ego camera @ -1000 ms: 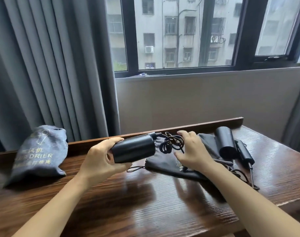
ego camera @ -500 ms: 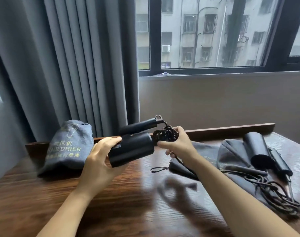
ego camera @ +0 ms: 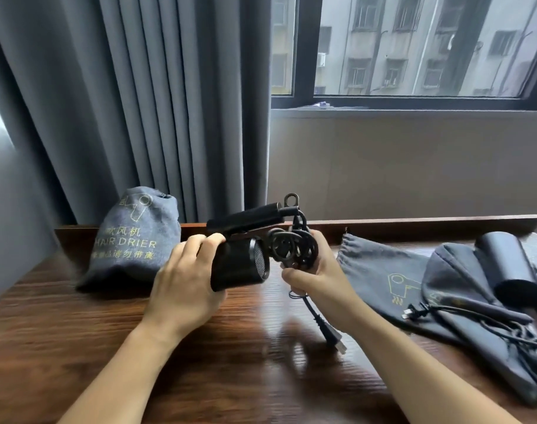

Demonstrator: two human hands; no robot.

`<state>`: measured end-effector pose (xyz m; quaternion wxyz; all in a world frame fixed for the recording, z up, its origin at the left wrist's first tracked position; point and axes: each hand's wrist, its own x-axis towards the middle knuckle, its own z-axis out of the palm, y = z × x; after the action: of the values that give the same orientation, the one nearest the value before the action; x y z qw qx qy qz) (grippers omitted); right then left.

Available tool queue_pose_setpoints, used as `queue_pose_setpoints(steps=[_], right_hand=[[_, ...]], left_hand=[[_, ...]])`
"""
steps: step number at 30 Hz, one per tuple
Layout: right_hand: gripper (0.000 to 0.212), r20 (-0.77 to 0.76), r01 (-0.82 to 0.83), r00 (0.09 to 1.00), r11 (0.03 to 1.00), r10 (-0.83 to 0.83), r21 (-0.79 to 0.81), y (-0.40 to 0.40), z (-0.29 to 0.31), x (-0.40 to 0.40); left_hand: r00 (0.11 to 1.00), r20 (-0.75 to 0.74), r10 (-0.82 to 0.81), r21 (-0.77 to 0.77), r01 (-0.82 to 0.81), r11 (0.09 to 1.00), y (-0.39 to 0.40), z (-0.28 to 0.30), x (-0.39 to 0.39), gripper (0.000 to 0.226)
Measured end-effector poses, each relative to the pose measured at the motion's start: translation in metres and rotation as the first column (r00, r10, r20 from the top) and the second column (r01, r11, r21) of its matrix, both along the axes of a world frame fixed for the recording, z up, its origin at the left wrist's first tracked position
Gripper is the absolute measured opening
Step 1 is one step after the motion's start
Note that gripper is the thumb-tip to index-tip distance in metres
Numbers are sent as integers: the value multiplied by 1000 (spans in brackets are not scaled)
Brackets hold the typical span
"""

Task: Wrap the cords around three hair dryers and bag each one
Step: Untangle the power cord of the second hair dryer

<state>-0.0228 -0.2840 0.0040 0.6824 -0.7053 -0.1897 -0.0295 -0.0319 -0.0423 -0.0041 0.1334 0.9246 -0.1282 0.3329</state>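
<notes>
My left hand (ego camera: 183, 276) grips the barrel of a black hair dryer (ego camera: 239, 264), held above the wooden table (ego camera: 108, 347) with its folded handle pointing up and right. My right hand (ego camera: 316, 270) holds that dryer's black cord (ego camera: 291, 246) bunched in coils beside the grille; the plug (ego camera: 333, 336) dangles below the hand. A stuffed grey bag (ego camera: 135, 237) printed "HAIR DRIER" stands at the back left. To the right lie flat grey bags (ego camera: 380, 270), with a second black hair dryer (ego camera: 509, 267) and its loose cord (ego camera: 505, 325) resting on them.
A raised wooden ledge (ego camera: 414, 223) runs along the table's back edge. Grey curtains (ego camera: 138, 102) hang behind the left half, and a window (ego camera: 414, 47) above a wall fills the right. The table's right edge is near the second dryer.
The view has swung left and closer. I have lifted the dryer and turned its grille toward me; my right hand gathered the cord into coils, and the plug now hangs free below it.
</notes>
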Motion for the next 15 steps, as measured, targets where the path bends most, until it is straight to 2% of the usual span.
queue_pose_setpoints(steps=[3,5,9,11,15], right_hand=[[55,-54,63,996,998,-65,-24,-4,-3,1],[56,-135,107,985,994,-105,14,-5,-5,3],[32,-248,155,960,985,-131,80,-9,-5,7],[24,-245,178,957,982,-157,67,-11,-6,10],[31,-170,276,946,961,-275,-17,-11,-7,12]], left_hand=[[997,-81,14,38,-11,999,5,-1,3,81],[991,-125,40,87,-30,996,9,-1,5,85],[983,-172,64,159,-36,987,16,-1,7,84],[976,-207,63,168,-28,985,17,0,7,84],[971,-235,36,205,14,979,14,0,5,85]])
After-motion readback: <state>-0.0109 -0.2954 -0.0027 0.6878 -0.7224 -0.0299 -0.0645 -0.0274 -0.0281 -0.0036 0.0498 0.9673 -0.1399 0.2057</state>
